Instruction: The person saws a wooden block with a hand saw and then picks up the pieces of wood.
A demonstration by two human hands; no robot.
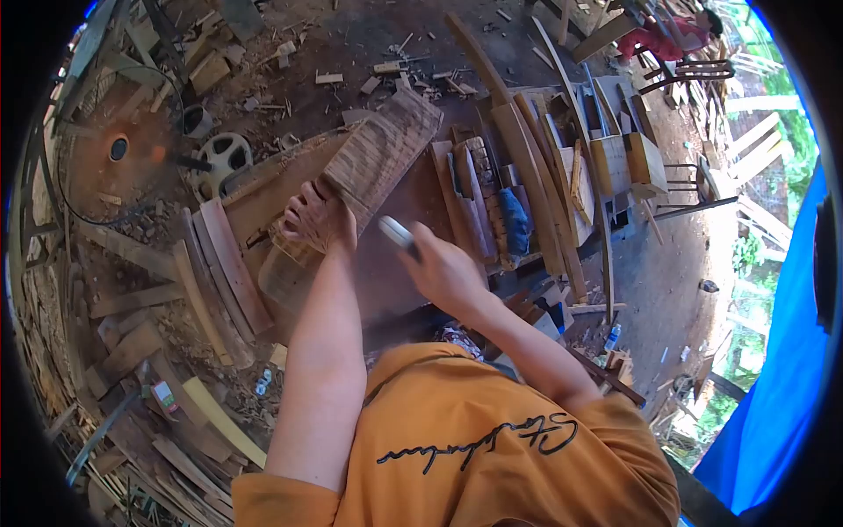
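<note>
A thick wooden block [382,149] lies slantwise on the brown workbench [408,198]. My left hand [318,215] rests at its lower left end, fingers curled against the wood; whether they grip it is hard to tell. Just right of the block, my right hand [446,272] is closed round a rounded tool with a pale end [395,232], slightly blurred. The tool's tip appears apart from the block. Beneath my left hand, another flat wooden piece [283,279] shows in part.
Curved planks [235,263] lean at the bench's left. Long boards [527,184] and a blue cloth [515,224] lie at right. A round fan [117,149] stands far left, beside a spoked wheel [224,162]. Wood scraps cover the floor. A person in red [672,37] is at upper right.
</note>
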